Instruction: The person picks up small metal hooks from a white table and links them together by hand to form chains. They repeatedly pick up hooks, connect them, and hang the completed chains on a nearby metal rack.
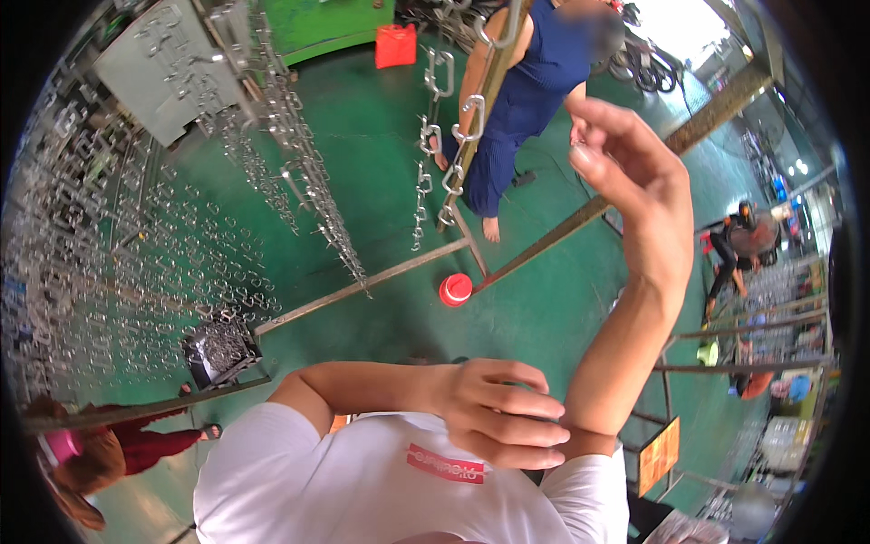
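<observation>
My right hand [639, 168] is raised at the upper right, with thumb and fingers curled toward each other. If a small thing sits between the fingertips, I cannot make it out. Across my chest lies my left forearm. My left hand [507, 412], its fingers loosely bent and apart, hangs before my white shirt near my right elbow and holds nothing. Ahead, a string of linked metal buckles [435, 72] dangles left of a rusty metal post. More link strands [313, 172] hang to the left. Neither hand touches them.
Rusty frame bars [381, 275] cross above the green floor by a red-and-white container [455, 289]. A person in blue [535, 82] stands ahead. Dense hanging metal pieces [109, 263] fill the left, above a box of small parts [220, 352]. Another person [136, 449] is lower left.
</observation>
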The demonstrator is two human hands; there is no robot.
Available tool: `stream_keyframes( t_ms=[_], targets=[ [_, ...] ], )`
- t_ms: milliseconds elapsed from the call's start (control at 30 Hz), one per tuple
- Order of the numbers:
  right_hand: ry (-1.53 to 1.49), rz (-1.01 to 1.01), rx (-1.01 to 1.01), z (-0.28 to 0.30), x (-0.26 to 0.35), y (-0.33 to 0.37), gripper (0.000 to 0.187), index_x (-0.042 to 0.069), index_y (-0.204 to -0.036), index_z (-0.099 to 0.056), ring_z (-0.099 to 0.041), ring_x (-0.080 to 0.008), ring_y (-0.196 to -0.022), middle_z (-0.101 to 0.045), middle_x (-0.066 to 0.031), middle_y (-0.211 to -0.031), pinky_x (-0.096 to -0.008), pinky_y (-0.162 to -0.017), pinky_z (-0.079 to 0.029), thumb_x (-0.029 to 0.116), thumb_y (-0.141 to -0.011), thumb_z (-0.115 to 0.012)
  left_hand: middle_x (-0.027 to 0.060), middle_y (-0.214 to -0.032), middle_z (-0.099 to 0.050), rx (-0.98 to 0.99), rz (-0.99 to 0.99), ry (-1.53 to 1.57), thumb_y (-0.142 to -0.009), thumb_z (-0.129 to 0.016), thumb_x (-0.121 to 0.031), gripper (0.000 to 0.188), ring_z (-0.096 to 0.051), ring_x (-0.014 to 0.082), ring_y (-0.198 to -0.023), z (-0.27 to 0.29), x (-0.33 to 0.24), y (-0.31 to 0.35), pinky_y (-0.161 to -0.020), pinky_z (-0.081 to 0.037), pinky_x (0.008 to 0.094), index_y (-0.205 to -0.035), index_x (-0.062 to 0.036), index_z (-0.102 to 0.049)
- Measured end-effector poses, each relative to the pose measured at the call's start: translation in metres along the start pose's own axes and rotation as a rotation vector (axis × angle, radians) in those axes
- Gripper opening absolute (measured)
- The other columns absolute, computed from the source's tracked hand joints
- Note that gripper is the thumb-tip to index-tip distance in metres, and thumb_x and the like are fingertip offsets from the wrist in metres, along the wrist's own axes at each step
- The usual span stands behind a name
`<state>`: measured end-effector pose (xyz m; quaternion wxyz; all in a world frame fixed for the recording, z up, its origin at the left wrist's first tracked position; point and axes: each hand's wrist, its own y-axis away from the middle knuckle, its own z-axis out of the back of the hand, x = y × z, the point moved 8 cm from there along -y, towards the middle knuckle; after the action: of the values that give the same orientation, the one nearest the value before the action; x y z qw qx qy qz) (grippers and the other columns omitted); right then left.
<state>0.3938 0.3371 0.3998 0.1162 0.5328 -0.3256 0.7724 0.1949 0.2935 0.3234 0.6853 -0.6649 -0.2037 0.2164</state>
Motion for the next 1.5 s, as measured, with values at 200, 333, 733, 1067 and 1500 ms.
stream_keyframes(
  t_ms=[200, 333, 733, 1067, 1500],
  targets=[
    [0.066, -0.294, -0.163, 0.042, -0.055, 0.110, 0.026, 0.002, -0.103, -0.068, -0.054, -0.0091, -0.087, -0.060, 0.0023, -0.092, -0.0253, -0.084, -0.044, 0.006, -0.079, -0.076, 0.0081, -0.109, -0.064, -0.015, 0.108, 0.431, -0.084, -0.068, -0.011, 0.018, -0.062, 0.0228, -0.090, -0.047, -0.015, 0.028, -0.067, -0.053, 0.0332, -0.101, -0.0081, -0.069],
    [0.017, -0.539, -0.355, 0.051, -0.102, 0.209, 0.015, 0.002, -0.086, -0.061, -0.056, -0.0099, -0.087, -0.066, -0.0050, -0.106, -0.0272, -0.082, -0.046, 0.005, -0.081, -0.075, 0.0076, -0.104, -0.066, 0.054, 0.145, 0.688, -0.088, -0.063, -0.009, 0.014, -0.063, 0.0221, -0.088, -0.069, -0.026, 0.036, -0.066, -0.052, 0.0325, -0.101, -0.0061, -0.068],
    [0.325, -0.632, -0.823, -0.045, -0.115, 0.501, 0.023, 0.002, -0.097, -0.064, -0.057, -0.0119, -0.082, -0.064, -0.0018, -0.088, -0.0265, -0.073, -0.048, 0.017, -0.079, -0.069, 0.0070, -0.101, -0.064, 0.084, 0.249, 1.315, -0.071, -0.054, 0.007, 0.040, -0.063, 0.0225, -0.081, -0.128, -0.147, 0.095, -0.066, -0.049, 0.0327, -0.106, -0.0068, -0.065],
    [0.004, -0.694, -0.997, -0.100, -0.152, 0.654, 0.016, 0.002, -0.102, -0.067, -0.058, -0.0092, -0.080, -0.065, -0.0020, -0.084, -0.0247, -0.073, -0.048, 0.009, -0.087, -0.068, 0.0118, -0.092, -0.067, 0.328, 0.372, 1.233, -0.067, -0.060, 0.010, 0.026, -0.065, 0.0259, -0.078, -0.120, -0.253, 0.184, -0.067, -0.054, 0.0347, -0.090, -0.0005, -0.068],
    [0.604, 0.182, -0.547, -0.012, 0.075, 0.262, 0.018, 0.000, -0.104, -0.066, -0.056, -0.0086, -0.068, -0.059, -0.0017, -0.074, -0.0239, -0.066, -0.045, 0.009, -0.089, -0.066, 0.0095, -0.101, -0.064, 0.485, 0.567, 0.741, -0.077, -0.060, 0.011, 0.031, -0.063, 0.0270, -0.087, -0.086, -0.182, 0.202, -0.072, -0.053, 0.0366, -0.104, -0.0035, -0.064]
  ],
)
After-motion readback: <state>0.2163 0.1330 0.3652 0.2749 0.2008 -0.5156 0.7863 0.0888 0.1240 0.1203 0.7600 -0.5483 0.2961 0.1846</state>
